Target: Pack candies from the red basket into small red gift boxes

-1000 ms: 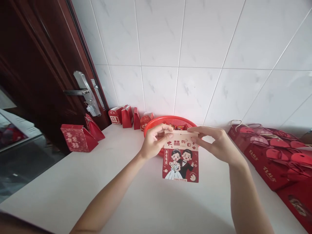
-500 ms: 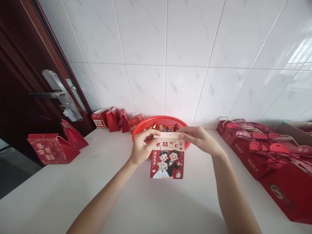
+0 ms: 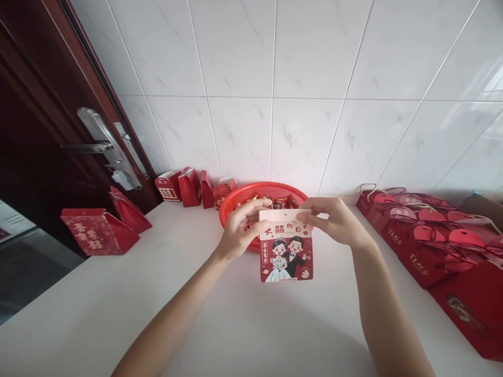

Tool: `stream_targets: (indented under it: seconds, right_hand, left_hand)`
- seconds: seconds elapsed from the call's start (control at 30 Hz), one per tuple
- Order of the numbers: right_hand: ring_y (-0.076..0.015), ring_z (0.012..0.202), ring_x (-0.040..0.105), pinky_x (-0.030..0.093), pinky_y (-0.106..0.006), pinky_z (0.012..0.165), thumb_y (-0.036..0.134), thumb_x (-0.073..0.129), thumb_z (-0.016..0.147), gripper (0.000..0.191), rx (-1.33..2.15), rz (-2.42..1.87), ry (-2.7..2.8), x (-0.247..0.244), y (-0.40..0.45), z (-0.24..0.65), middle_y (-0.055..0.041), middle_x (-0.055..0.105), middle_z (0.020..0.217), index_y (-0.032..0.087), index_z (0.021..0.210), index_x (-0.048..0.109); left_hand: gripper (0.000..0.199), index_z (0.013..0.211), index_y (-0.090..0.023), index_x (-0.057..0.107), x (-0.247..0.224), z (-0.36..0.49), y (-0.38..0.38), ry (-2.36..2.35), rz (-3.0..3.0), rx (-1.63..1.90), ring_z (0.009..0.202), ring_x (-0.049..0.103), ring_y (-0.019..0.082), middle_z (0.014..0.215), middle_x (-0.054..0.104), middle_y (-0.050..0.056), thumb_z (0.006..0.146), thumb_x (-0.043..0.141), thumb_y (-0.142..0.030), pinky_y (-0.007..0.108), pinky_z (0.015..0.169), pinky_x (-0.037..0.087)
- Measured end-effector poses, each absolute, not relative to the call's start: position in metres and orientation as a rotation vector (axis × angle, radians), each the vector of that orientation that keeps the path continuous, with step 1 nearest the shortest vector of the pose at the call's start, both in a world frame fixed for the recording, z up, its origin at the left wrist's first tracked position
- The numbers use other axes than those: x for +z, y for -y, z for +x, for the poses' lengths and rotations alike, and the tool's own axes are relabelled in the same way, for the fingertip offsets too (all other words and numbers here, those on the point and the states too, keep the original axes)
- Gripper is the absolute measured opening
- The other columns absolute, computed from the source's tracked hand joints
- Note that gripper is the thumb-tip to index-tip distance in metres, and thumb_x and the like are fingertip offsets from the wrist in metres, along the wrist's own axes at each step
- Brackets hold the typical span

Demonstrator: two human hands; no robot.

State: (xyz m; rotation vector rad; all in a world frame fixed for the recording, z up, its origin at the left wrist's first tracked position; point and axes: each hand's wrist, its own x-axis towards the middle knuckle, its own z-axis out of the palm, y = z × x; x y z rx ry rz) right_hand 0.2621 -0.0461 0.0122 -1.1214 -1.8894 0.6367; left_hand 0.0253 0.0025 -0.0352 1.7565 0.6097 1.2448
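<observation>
A red and cream paper candy bag [image 3: 286,256] with a printed cartoon bride and groom hangs upright in front of me, above the white table. With thumb and fingers, my right hand [image 3: 332,220] pinches its top right corner. At the top left edge is my left hand [image 3: 241,230], its thumb over the front and its fingertips behind the cream top strip. Just beyond the bag stands a red plastic basket [image 3: 231,201] holding several wrapped candies [image 3: 280,203]. The bag and hands hide part of the basket.
Several small red gift boxes [image 3: 190,187] stand along the tiled wall at the left. Nearer, another red box [image 3: 94,233] sits by the dark door [image 3: 35,104]. Rows of red boxes [image 3: 416,262] with ribbons and cord handles line the right side of the table [image 3: 236,324].
The view has shifted, so the scene sits a little further right. Both hands still hold the bag; its left edge has moved slightly away from my left palm.
</observation>
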Motion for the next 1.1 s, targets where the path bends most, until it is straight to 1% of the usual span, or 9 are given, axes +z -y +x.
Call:
stream_targets:
  seconds: [0.17, 0.33, 0.5, 0.57, 0.63, 0.73, 0.9, 1.0, 1.1]
  right_hand:
    - [-0.0166, 0.072, 0.065, 0.053, -0.029, 0.065, 0.042, 0.070, 0.091, 0.026, 0.644, -1.086, 1.877, 0.018, 0.055, 0.263, -0.0043, 0.073, 0.078, 0.018, 0.083, 0.073]
    - [-0.0150, 0.069, 0.062, 0.049, -0.027, 0.062, 0.053, 0.069, 0.091, 0.039, 0.765, -1.024, 1.895, 0.013, 0.057, 0.267, -0.0044, 0.070, 0.076, 0.015, 0.084, 0.073]
    - [-0.0139, 0.066, 0.057, 0.044, -0.026, 0.060, 0.056, 0.068, 0.091, 0.045, 0.699, -1.102, 1.914, -0.002, 0.072, 0.290, -0.0030, 0.067, 0.070, 0.015, 0.074, 0.071]
    - [-0.0147, 0.066, 0.057, 0.044, -0.027, 0.061, 0.056, 0.070, 0.090, 0.044, 0.627, -1.182, 1.889, -0.007, 0.088, 0.305, -0.0034, 0.067, 0.069, 0.016, 0.072, 0.072]
    - [-0.0153, 0.066, 0.057, 0.043, -0.027, 0.060, 0.056, 0.071, 0.088, 0.043, 0.558, -1.282, 1.783, -0.012, 0.109, 0.322, -0.0036, 0.066, 0.069, 0.016, 0.072, 0.073]
    - [-0.0150, 0.062, 0.054, 0.041, -0.026, 0.055, 0.057, 0.072, 0.087, 0.044, 0.515, -1.412, 1.497, -0.017, 0.146, 0.344, -0.0021, 0.061, 0.064, 0.017, 0.069, 0.071]
    - [-0.0100, 0.047, 0.036, 0.025, -0.026, 0.043, 0.060, 0.081, 0.077, 0.044, 0.167, -1.542, 1.065, -0.033, 0.210, 0.373, 0.0030, 0.045, 0.053, 0.018, 0.068, 0.070]
    - [-0.0101, 0.045, 0.036, 0.025, -0.026, 0.042, 0.060, 0.082, 0.074, 0.042, -0.016, -1.599, 0.859, -0.048, 0.243, 0.389, 0.0039, 0.048, 0.053, 0.019, 0.082, 0.076]
    - [-0.0133, 0.041, 0.043, 0.034, -0.029, 0.044, 0.069, 0.078, 0.070, 0.051, -0.120, -1.772, 0.721, -0.064, 0.261, 0.404, 0.0045, 0.049, 0.046, 0.020, 0.080, 0.075]
  left_hand:
    - [0.036, 0.072, -0.016, 0.068, -0.032, 0.031, 0.004, -0.619, 1.798, 1.279, 0.056, 0.046, 0.011, 0.060, 0.052, -0.002, 0.089, 0.071, -0.048, 0.024, 0.052, 0.039]
    - [0.042, 0.063, -0.016, 0.059, -0.031, 0.036, 0.013, -0.561, 1.800, 1.369, 0.053, 0.039, 0.009, 0.057, 0.045, -0.004, 0.090, 0.070, -0.047, 0.023, 0.050, 0.035]
    - [0.027, 0.087, -0.016, 0.070, -0.047, 0.052, 0.018, -0.547, 1.749, 1.215, 0.071, 0.062, 0.016, 0.079, 0.068, 0.003, 0.087, 0.073, -0.043, 0.026, 0.066, 0.051]
    - [0.024, 0.102, -0.018, 0.069, -0.063, 0.063, 0.024, -0.571, 1.738, 1.329, 0.087, 0.066, 0.019, 0.097, 0.071, 0.006, 0.087, 0.072, -0.037, 0.030, 0.081, 0.055]
    - [0.018, 0.104, -0.019, 0.066, -0.084, 0.073, 0.037, -0.555, 1.787, 1.525, 0.092, 0.064, 0.018, 0.100, 0.068, 0.005, 0.089, 0.067, -0.030, 0.031, 0.086, 0.053]
    - [0.003, 0.092, -0.019, 0.062, -0.121, 0.088, 0.067, -0.292, 2.034, 1.456, 0.078, 0.060, 0.016, 0.083, 0.063, 0.003, 0.091, 0.060, -0.021, 0.028, 0.074, 0.052]
    - [0.011, 0.094, -0.018, 0.065, -0.171, 0.105, 0.115, 0.318, 2.361, 0.973, 0.067, 0.061, 0.015, 0.078, 0.068, 0.006, 0.090, 0.056, -0.014, 0.027, 0.066, 0.052]
    - [0.014, 0.094, -0.019, 0.066, -0.181, 0.108, 0.118, 0.399, 2.459, 0.873, 0.063, 0.059, 0.014, 0.076, 0.068, 0.005, 0.089, 0.055, -0.013, 0.027, 0.065, 0.051]
    - [0.016, 0.094, -0.018, 0.068, -0.181, 0.107, 0.108, 0.287, 2.441, 0.795, 0.065, 0.060, 0.014, 0.075, 0.067, 0.004, 0.089, 0.054, -0.012, 0.025, 0.063, 0.051]
